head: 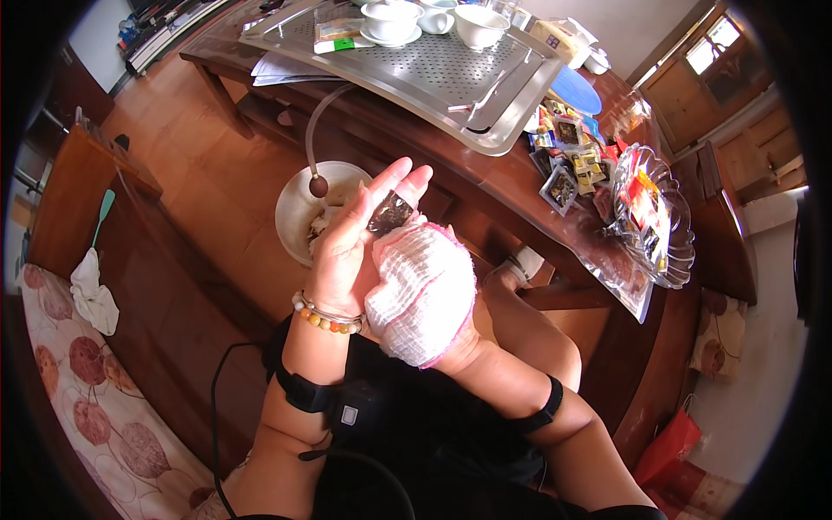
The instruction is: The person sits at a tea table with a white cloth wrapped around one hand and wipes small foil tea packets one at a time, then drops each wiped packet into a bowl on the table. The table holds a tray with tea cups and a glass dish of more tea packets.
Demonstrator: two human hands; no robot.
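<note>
My left hand (344, 260), with a bead bracelet at its wrist, is raised palm up in front of me. A small clear packet with dark contents (390, 213) lies in it, against the fingers. My right hand (455, 344) is mostly hidden by a white and pink cloth (422, 292), which it holds against the left palm and the near end of the packet. Beyond the hands, many similar packets (560, 188) and small yellow wrapped pieces (587, 164) lie on the wooden table (481, 182), beside a scalloped glass bowl (682, 227) holding red packages.
A metal tea tray (416, 84) with white cups and a lidded bowl (391, 23) covers much of the table. Its drain hose (311, 136) hangs into a white bucket (286, 214) on the floor. A wooden bench (162, 312) with a patterned cushion (84, 390) is at left.
</note>
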